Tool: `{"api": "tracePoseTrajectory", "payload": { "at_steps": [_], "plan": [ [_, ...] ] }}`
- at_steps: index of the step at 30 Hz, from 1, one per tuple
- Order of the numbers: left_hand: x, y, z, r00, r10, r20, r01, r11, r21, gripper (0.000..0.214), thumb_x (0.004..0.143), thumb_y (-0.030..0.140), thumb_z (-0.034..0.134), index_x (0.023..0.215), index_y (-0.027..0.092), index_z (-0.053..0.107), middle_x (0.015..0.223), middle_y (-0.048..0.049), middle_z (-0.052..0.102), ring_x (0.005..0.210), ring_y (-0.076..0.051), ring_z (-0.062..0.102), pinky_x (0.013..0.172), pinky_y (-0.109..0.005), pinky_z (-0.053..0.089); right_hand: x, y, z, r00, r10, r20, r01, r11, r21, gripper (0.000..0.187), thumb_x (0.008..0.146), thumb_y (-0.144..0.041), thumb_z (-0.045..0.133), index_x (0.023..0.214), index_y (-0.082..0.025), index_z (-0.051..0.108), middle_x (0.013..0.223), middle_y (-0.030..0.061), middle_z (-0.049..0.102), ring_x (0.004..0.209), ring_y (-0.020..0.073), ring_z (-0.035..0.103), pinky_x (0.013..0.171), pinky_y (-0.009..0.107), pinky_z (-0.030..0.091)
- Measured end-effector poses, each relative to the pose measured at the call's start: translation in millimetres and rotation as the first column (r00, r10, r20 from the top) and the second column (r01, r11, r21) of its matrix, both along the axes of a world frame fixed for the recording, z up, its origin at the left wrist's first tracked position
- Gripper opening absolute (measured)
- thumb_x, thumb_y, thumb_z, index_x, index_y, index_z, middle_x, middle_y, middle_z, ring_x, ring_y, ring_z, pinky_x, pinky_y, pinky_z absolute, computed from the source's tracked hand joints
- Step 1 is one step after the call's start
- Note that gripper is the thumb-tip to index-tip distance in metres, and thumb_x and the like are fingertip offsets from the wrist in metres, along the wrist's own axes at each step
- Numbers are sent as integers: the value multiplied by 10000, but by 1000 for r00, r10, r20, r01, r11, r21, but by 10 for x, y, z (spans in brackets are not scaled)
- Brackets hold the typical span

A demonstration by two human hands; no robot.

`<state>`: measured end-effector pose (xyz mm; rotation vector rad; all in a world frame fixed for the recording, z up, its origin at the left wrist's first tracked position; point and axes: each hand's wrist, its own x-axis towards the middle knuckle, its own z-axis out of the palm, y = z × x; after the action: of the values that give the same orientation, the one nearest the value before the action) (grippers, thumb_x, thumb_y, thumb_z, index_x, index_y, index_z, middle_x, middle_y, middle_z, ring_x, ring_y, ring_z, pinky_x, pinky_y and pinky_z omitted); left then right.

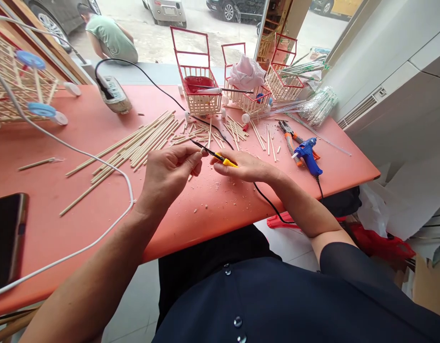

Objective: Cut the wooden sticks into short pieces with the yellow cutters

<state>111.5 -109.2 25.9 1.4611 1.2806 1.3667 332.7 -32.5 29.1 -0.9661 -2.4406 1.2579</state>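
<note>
Your right hand (246,167), centre of frame, has its fingers closed around the yellow-handled tool (227,162), gripped low like a pen. That probably gives you fine control of the thin dark tip, which points left. Your left hand (168,174) meets that tip with thumb and fingertips pinched shut. What they pinch is too small and too hidden to tell. Both hands sit low over the near edge of the pink table (212,209), likely braced there for steadiness. The tool's black cord (268,202) drops off the table edge below your right wrist, so it stays clear of the work spot. Loose sticks (134,143) fan out just above your left hand, an easy reach. The blue glue gun (308,155) and orange pliers (288,136) lie right of centre, beside your right hand and near enough to grab. The stick-built carts (200,93) stand at the top centre, well apart from the hands. Wood crumbs (205,206) litter the table below your fingers. A phone (7,236) lies at the lower left, and a white cable (98,159) loops past it.
</note>
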Motion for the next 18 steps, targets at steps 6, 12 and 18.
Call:
{"api": "tracePoseTrajectory", "payload": {
  "at_steps": [6,12,18],
  "plan": [
    [-39,65,-67,980,-79,184,86,996,-34,224,876,394,925,822,196,836,609,0,628,596,-146,565,608,-308,441,-6,-3,4,1000,18,-13,-18,1000,-3,687,1020,-823,585,1203,-170,694,1130,100,740,1036,246,653,925,365,454],
    [-63,89,-77,944,-118,308,157,982,-106,315,815,463,1011,848,189,860,588,9,586,577,-135,540,564,-303,405,-32,-37,-6,1000,-30,-11,30,997,65,643,1010,-812,602,1151,-189,675,1077,74,732,983,228,630,905,357,437],
    [-88,97,-74,918,-155,365,215,968,-129,347,789,475,1040,857,179,874,581,8,570,565,-128,530,539,-290,393,-31,-49,0,999,-33,-21,34,996,77,602,1001,-798,604,1075,-202,643,1018,52,691,950,217,606,886,355,429]
  ]
}}
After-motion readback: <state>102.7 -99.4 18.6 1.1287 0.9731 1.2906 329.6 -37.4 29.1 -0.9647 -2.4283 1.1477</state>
